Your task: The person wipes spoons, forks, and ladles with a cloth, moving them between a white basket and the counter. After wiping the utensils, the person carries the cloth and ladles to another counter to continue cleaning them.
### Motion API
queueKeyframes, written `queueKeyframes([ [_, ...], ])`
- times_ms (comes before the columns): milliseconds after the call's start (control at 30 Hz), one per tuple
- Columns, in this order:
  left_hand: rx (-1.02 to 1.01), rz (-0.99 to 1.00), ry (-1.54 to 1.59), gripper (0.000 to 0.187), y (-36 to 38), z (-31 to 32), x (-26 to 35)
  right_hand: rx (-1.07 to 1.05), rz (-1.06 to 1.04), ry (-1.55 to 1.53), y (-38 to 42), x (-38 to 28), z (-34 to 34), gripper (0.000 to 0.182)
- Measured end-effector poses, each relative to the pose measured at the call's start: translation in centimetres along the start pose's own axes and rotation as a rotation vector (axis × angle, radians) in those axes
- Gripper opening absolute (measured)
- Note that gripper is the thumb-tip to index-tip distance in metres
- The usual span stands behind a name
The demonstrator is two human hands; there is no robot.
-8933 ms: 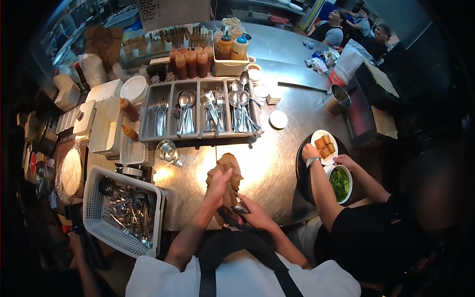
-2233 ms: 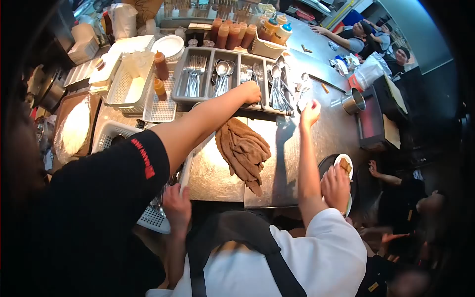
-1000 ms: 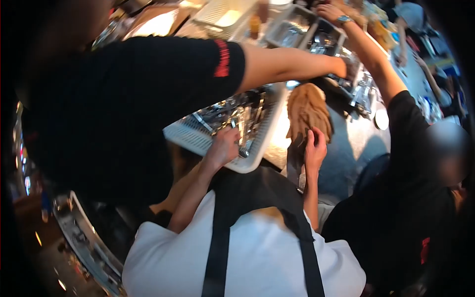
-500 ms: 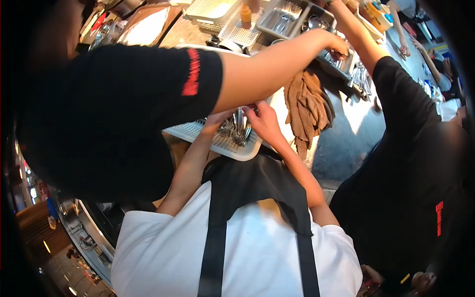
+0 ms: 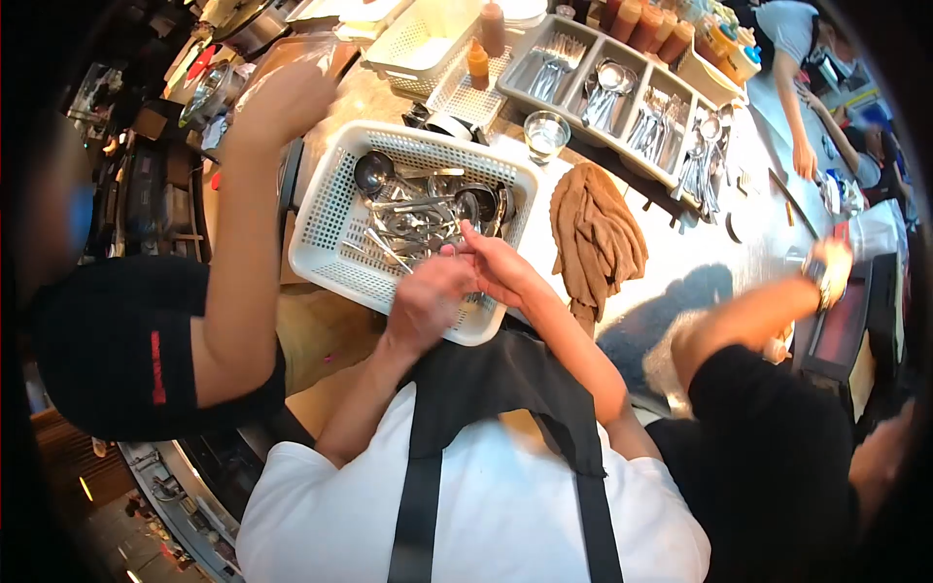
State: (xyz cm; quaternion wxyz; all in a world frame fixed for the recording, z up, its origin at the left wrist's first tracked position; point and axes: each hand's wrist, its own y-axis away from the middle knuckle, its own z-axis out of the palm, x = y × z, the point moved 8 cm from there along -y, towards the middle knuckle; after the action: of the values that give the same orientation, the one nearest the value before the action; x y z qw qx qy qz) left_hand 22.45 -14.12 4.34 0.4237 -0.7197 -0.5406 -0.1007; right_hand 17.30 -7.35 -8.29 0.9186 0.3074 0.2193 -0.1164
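Note:
A white perforated basket stands before me, with ladles and a heap of metal cutlery inside. My left hand, blurred by motion, is over the basket's near edge, and I cannot make out its fingers or anything in them. Close against it on the right is my right hand, its fingers bent together near the near right corner; what they hold, if anything, is too small to tell. A crumpled brown cloth lies right of the basket.
A grey divided tray of spoons and forks is at the back right, with a glass bowl before it and sauce bottles nearby. Co-workers stand on both sides; one's raised hand is left of the basket.
The left co-worker's arm has withdrawn from across the basket to the left, uncovering it. The right co-worker's arm has left the cutlery tray. My hands have moved slightly down toward me.

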Motion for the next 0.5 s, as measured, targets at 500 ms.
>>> queueKeyframes([
  [500,-0.174,-0.342,-0.309,0.032,-4.0,9.1,-15.7,0.285,-0.788,-0.037,-0.6,-4.1,-2.5,0.036],
])
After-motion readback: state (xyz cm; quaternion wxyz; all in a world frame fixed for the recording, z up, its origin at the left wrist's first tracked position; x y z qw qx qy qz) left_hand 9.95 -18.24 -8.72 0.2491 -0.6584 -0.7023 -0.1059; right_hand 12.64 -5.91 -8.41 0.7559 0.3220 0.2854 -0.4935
